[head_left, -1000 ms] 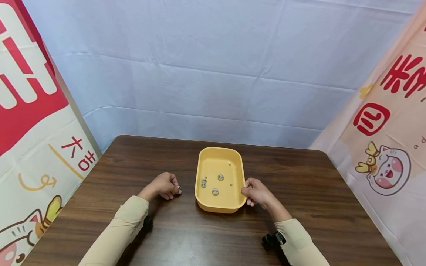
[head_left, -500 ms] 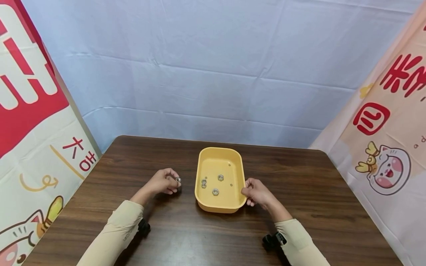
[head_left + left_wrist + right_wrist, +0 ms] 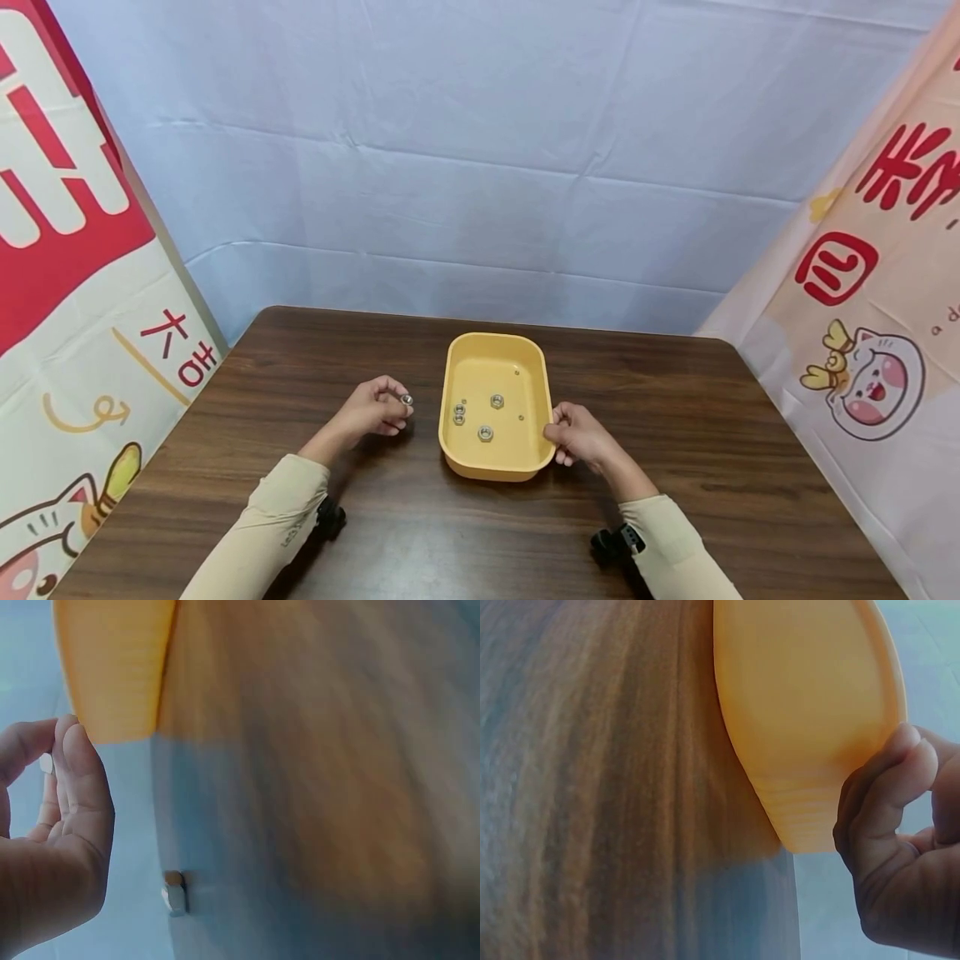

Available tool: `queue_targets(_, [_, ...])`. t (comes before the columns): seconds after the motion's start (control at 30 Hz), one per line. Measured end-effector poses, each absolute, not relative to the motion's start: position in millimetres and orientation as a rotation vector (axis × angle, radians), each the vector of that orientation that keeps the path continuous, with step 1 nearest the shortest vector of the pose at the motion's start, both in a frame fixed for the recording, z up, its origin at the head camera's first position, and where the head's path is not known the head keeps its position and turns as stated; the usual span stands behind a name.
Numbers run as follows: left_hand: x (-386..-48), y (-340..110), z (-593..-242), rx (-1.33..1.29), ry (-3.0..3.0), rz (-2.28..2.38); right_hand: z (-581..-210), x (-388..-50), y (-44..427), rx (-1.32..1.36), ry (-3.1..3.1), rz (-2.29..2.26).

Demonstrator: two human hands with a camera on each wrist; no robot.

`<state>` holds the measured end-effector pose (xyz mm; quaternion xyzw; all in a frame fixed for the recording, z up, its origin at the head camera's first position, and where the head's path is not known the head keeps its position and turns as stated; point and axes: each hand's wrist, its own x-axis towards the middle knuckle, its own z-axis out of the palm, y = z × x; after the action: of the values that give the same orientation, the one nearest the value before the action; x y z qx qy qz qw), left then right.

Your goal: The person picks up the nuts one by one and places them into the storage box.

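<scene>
My left hand [image 3: 375, 408] pinches a small metal nut [image 3: 407, 400] between thumb and fingertips, above the table to the left of a yellow tray [image 3: 498, 337]. The left wrist view shows just a sliver of that nut [image 3: 46, 763]. At the tray's right wall, my right hand [image 3: 581, 433] grips the rim, thumb on the inside; the right wrist view shows its curled fingers [image 3: 889, 784] against the wall. Inside the tray lie several hex nuts, including one near the middle [image 3: 497, 402] and one towards the front [image 3: 485, 433].
In the left wrist view another small metal piece [image 3: 174, 894] sits on the table beyond the left hand; its kind is unclear. The dark wooden table [image 3: 675, 400] has a pale cloth [image 3: 465, 167] behind it and printed banners at both sides.
My left hand has raised the nut off the tabletop and shifted slightly away, then a little right towards the tray. The right hand and the tray keep their place.
</scene>
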<state>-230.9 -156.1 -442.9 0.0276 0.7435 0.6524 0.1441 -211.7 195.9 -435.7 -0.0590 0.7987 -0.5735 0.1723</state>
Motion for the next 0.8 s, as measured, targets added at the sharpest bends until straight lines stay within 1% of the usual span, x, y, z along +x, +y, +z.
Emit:
queue_targets(0.43, [-234, -123, -429, 0.173, 2.164, 1.843, -436, -213, 199, -0.162, 2.284, -1.612])
queue_targets(0.8, [-244, -104, -409, 0.221, 2.227, 1.659, -439, -213, 197, -0.162, 2.271, -1.618])
